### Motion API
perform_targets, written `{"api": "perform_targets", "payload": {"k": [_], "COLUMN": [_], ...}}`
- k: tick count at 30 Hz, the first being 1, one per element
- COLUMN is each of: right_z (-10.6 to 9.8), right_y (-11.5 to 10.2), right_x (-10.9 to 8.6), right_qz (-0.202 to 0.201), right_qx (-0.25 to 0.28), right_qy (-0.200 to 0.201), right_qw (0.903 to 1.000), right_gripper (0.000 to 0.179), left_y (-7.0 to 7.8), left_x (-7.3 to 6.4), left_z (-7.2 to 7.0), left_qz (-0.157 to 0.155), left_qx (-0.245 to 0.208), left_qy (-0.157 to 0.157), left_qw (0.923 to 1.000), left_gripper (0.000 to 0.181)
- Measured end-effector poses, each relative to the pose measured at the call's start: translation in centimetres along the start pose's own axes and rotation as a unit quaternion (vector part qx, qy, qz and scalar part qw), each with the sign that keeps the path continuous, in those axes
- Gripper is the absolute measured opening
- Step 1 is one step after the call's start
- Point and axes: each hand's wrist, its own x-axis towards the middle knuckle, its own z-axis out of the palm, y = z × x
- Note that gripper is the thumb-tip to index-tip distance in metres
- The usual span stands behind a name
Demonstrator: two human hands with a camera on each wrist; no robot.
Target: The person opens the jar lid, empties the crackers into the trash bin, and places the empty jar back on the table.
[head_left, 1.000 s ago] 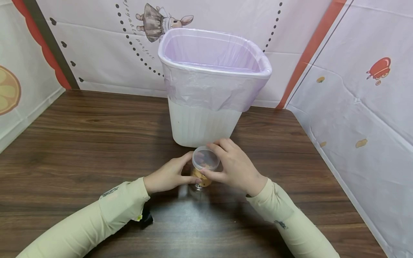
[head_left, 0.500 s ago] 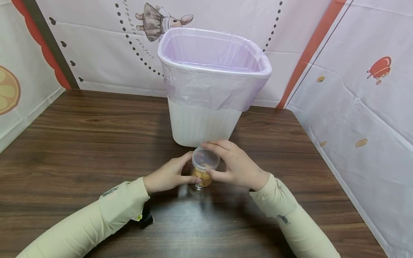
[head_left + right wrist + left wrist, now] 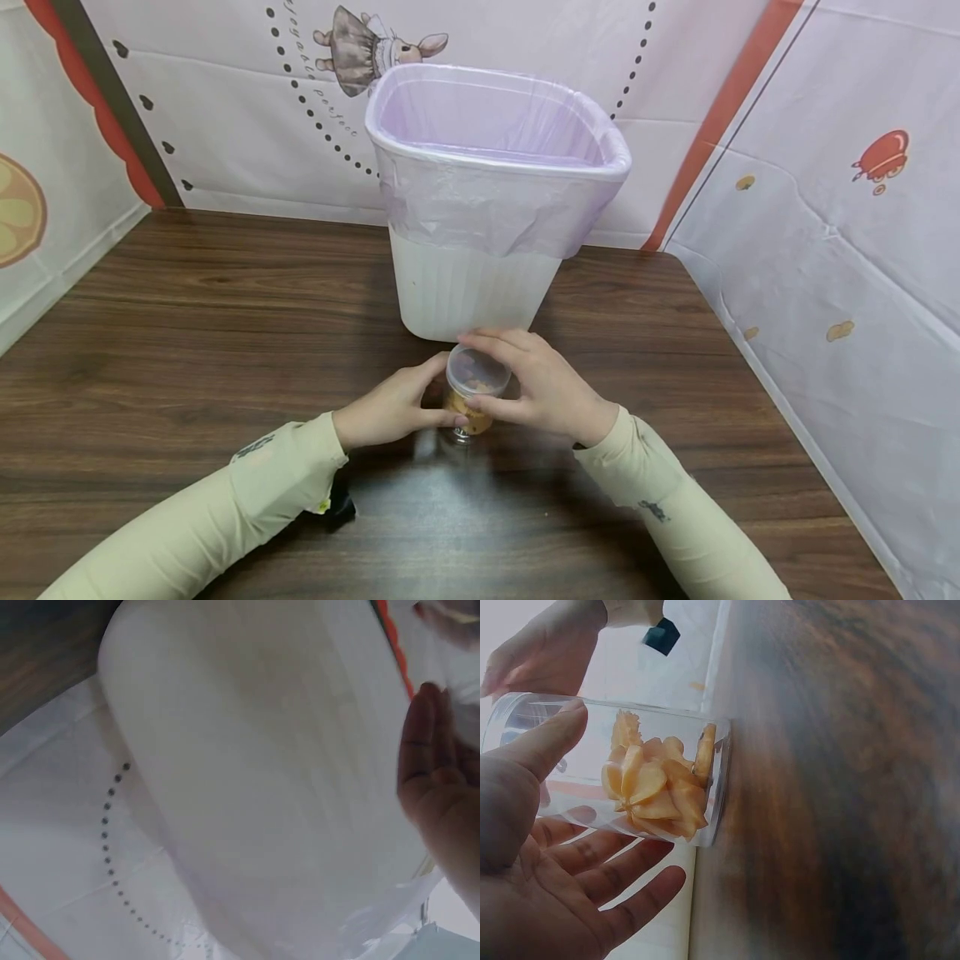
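A clear plastic jar with a translucent screw lid stands upright on the table in the head view. Inside lie several golden piped cookies, heaped at the bottom in the left wrist view. My left hand holds the jar's side, thumb on the near wall and fingers behind. From the right, my right hand grips the lid's rim, thumb at the front and fingers at the back. The right wrist view catches that hand and part of the jar at its right edge.
Just behind the jar rises a tall white bin, lined with a thin purple bag folded over its rim. Printed cloth walls border the wooden table at the back and sides. A black object shows under the left sleeve.
My right hand's fingers have shifted round the lid's rim, the thumb going right and then back left. The jar and my left hand stay in place.
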Motion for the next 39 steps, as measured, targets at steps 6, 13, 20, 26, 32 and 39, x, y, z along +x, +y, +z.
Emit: {"api": "perform_targets", "payload": {"k": [6, 13, 20, 26, 32, 39], "right_z": [0.5, 0.2, -0.1, -0.1, 0.3, 0.5], "right_y": [-0.7, -1.0, -1.0, -1.2, -1.5, -1.7], "right_x": [0.0, -0.1, -0.2, -0.3, -0.3, -0.2], "right_qz": [0.018, 0.030, 0.046, 0.044, 0.042, 0.049], "right_qx": [-0.036, -0.081, -0.108, -0.126, -0.135, -0.130], "right_qy": [-0.003, 0.036, 0.067, 0.082, 0.109, 0.118], "right_qw": [0.9992, 0.9956, 0.9908, 0.9876, 0.9838, 0.9833], "right_gripper": [0.070, 0.069, 0.064, 0.061, 0.062, 0.059], "left_y": [0.0, 0.1, 0.0, 0.0, 0.0, 0.0], "left_x": [-0.1, 0.0, 0.0, 0.0, 0.0, 0.0], "left_z": [0.0, 0.0, 0.0, 0.0, 0.0, 0.1], "left_qz": [0.008, 0.000, -0.003, -0.003, -0.002, 0.002], "left_qx": [-0.004, 0.000, -0.006, -0.006, -0.001, -0.003], "left_qy": [0.001, 0.001, -0.001, 0.000, 0.003, 0.003], "left_qw": [1.0000, 1.0000, 1.0000, 1.0000, 1.0000, 1.0000], "left_gripper": [0.072, 0.071, 0.072, 0.071, 0.069, 0.071]}}
